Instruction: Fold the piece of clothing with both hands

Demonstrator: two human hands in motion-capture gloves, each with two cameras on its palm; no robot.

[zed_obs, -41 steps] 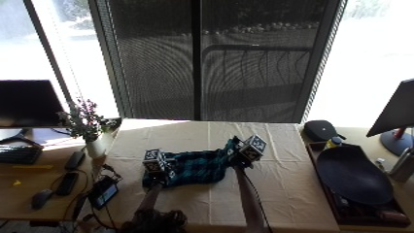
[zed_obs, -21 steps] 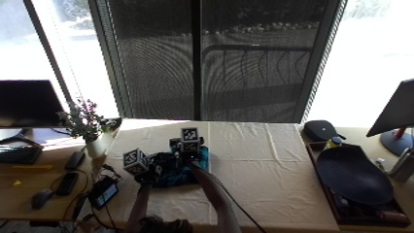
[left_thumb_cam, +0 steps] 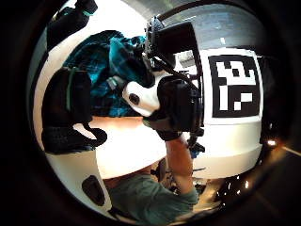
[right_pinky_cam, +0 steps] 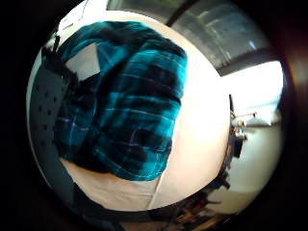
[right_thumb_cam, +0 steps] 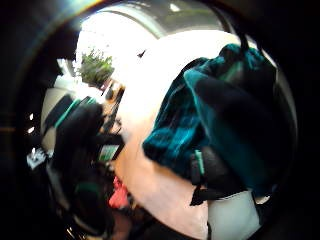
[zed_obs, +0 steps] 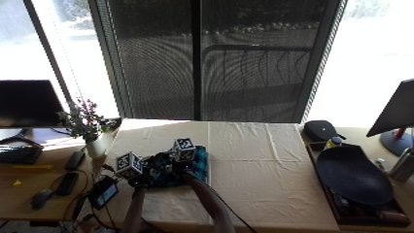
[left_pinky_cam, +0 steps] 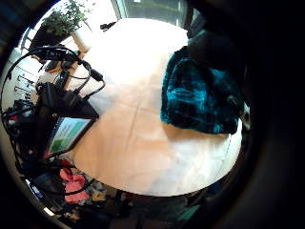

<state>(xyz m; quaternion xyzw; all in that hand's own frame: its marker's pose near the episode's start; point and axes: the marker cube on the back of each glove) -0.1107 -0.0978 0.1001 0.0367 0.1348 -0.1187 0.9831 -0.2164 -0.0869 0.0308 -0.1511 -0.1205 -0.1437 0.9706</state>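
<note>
A teal and black plaid garment (zed_obs: 191, 169) lies folded over on the cream tablecloth (zed_obs: 271, 170), near the table's left end. My right hand (zed_obs: 176, 164) is on top of it, and its fingers (right_thumb_cam: 227, 117) curl into the cloth (right_thumb_cam: 175, 130). The plaid fills the right little finger side palm view (right_pinky_cam: 130, 110). My left hand (zed_obs: 141, 175) hovers just off the garment's left edge with its thumb (left_thumb_cam: 70, 113) relaxed and nothing in it. The garment (left_pinky_cam: 200, 95) rests flat on the cloth below that palm, and the right hand (left_thumb_cam: 174, 101) shows in the left thumb side palm view.
A small screen device (zed_obs: 103, 192) with cables sits at the table's left edge, a potted plant (zed_obs: 87, 126) behind it. A dark tray (zed_obs: 353, 177) and a black pouch (zed_obs: 320, 130) are at the right. Bare tablecloth spreads between garment and tray.
My right hand has swept from the garment's right end over to the left, carrying that side across. The garment is now half as wide, and both hands are close together at the left.
</note>
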